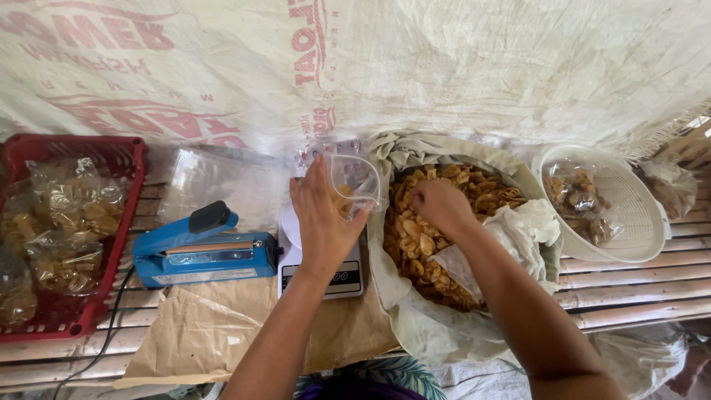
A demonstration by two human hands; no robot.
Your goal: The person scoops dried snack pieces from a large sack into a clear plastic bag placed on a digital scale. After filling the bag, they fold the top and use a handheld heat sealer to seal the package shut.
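My left hand (322, 218) grips a small clear plastic container (357, 180) with a few chips inside, held just above a white kitchen scale (326, 278). My right hand (441, 204) reaches into a large cloth-lined sack (415, 326) full of golden fried chips (418, 244), fingers closed among the chips. Whether it holds any chips is hidden by the hand.
A blue heat sealer (200, 252) lies left of the scale on brown paper (192, 330). A red basket (111, 152) of bagged chips stands at far left. A white colander (629, 215) with a chip bag sits at right. Empty clear bags (222, 181) lie behind the sealer.
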